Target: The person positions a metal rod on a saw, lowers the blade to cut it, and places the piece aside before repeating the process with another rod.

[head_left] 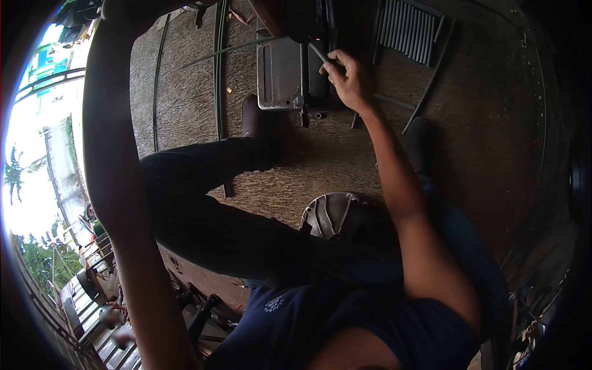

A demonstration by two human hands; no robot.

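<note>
One hand visible — right hand [347, 77], fingers pinched on thin metal rod [319, 53] beside metal tray [279, 73]; left hand out of frame.

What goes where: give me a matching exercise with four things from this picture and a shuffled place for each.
Things
1. thin rod
2. bundle of grey bars
3. round metal cover
4. flat metal box

Places
A. on the floor, next to the person's lap
B. gripped in the right hand
C. on the floor, close beside the right hand
D. at the top right of the view

Pairs: 1-B; 2-D; 3-A; 4-C
</note>
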